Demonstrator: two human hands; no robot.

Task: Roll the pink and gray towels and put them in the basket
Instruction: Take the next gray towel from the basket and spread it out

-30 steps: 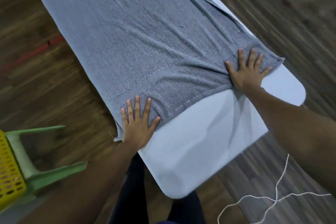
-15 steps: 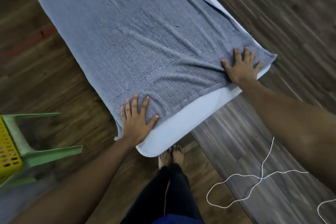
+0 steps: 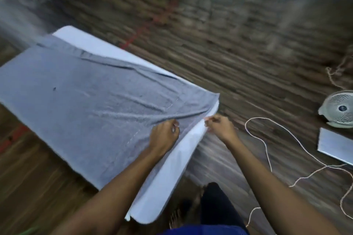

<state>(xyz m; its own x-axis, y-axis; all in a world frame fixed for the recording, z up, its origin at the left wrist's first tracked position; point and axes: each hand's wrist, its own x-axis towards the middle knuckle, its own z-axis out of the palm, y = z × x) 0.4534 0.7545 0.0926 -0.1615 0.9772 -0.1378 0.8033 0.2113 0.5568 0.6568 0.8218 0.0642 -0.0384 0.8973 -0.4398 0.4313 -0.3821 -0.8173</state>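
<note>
I'm working the near short end of the gray towel (image 3: 91,105), and this looks like the very start of the roll: nothing is wound up yet, the cloth is lying flat on the white table (image 3: 168,181) and running away from my hands toward the far left. My left hand (image 3: 164,135) is closed, fingers curled down onto the towel's hem, pinching it just by the stitched band. My right hand (image 3: 219,127) is closed too, nipping the towel's corner right at the table's edge, where the cloth is lifting off the surface a little. The two hands are sitting near each other, both on this one end. The towel's long axis is stretching from my hands up and to the left along the table, its far end well apart from me, and one long side is folded over in a ridge along the edge beyond my right hand. Next, I'm judging, I need to spread my grip wider across the hem and turn that edge over evenly, or the roll will be coming out crooked. No basket or pink towel is showing here.
</note>
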